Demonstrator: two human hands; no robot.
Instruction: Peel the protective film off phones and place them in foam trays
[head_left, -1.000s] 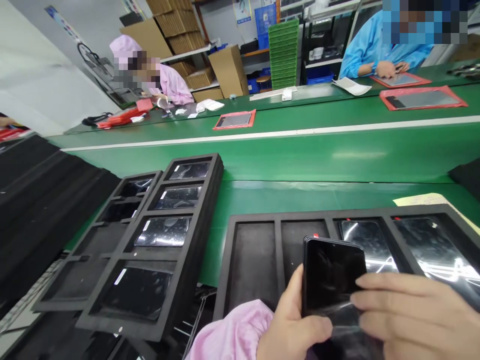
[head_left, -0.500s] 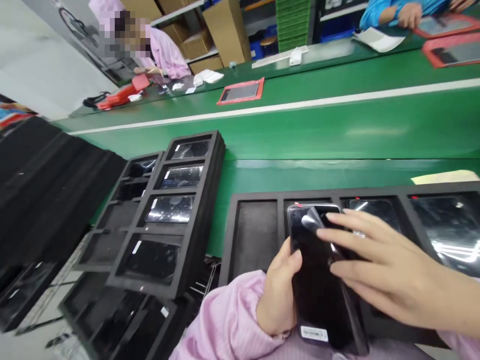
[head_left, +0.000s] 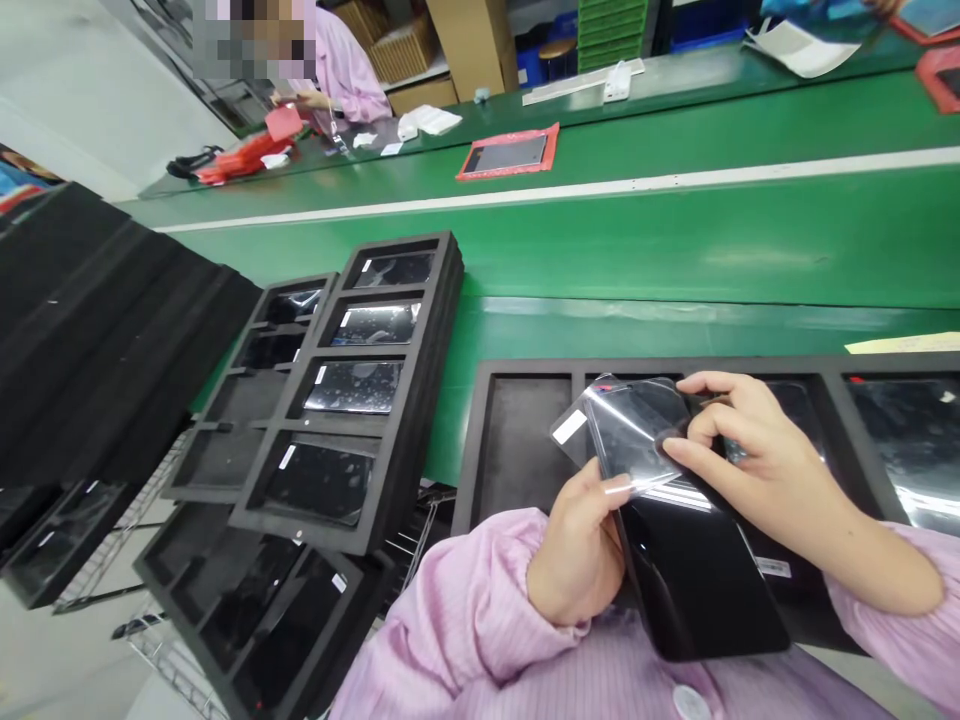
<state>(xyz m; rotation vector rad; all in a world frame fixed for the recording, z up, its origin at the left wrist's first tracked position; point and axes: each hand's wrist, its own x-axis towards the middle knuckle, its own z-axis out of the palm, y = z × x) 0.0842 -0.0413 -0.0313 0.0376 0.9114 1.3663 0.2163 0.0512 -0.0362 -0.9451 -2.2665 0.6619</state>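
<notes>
1. The landmark is the black foam tray (head_left: 525,367), by which all places below are given.
2. A glossy black panel (head_left: 697,585) is held tilted above the near side of the foam tray, between the two hands.
3. The panel's left edge is gripped by the left hand (head_left: 576,555), which is partly closed; its thumb is laid along the lower edge of a clear film (head_left: 634,428).
4. The film is spread across the panel's upper part, above the foam tray, and its left corner, marked with a white label (head_left: 570,427), is set past the panel's edge. Whether the film is stuck down cannot be told.
5. The film's right side is pinched between the thumb and bent fingers of the right hand (head_left: 757,470), also above the foam tray.
6. In the foam tray's rightmost visible compartment a dark screen (head_left: 911,440) is laid, with light reflected on it.
7. Left of the foam tray, well apart from the panel, a tray stack (head_left: 424,420) is placed; four dark screens are seated in its top layer.
8. Beyond the foam tray, on the green bench (head_left: 570,250), a red-wrapped screen (head_left: 506,153) is laid.
9. Behind the foam tray's right part, a yellow paper (head_left: 900,343) is seen.
</notes>
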